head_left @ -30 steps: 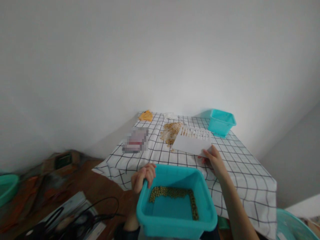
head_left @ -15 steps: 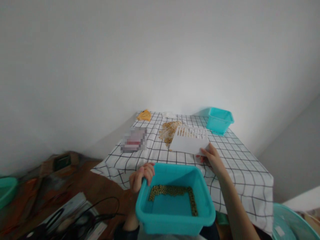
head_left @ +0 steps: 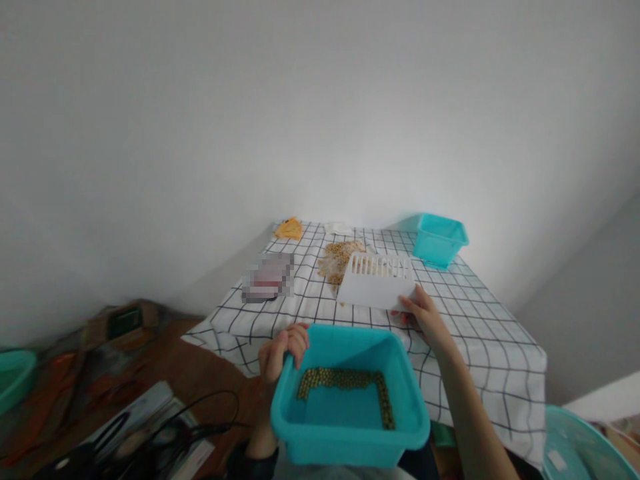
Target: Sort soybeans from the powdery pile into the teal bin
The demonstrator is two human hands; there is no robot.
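Observation:
My left hand [head_left: 285,350] grips the far left corner of a turquoise plastic basin [head_left: 350,437], its fingers curled over the rim. Small round golden-green beads or beans [head_left: 345,379] line the far and side edges of the basin floor. My right hand [head_left: 419,311] pinches the near right corner of a white slotted plastic board [head_left: 376,290], thumb on top. The board is held above the checked tablecloth, its slots facing away from me. Just beyond its left side lies a scattered pile of yellowish grains [head_left: 337,260] on the cloth, partly hidden by the board.
A second turquoise basket [head_left: 440,241] stands at the back right of the table [head_left: 480,320]. An orange cloth [head_left: 289,229] lies at the back left, with a blurred-out flat object [head_left: 269,279] nearer. Cables and boxes [head_left: 165,433] lie on the floor at left.
The white board has shifted very slightly to the left with my right hand. My left hand and the basin stay almost the same.

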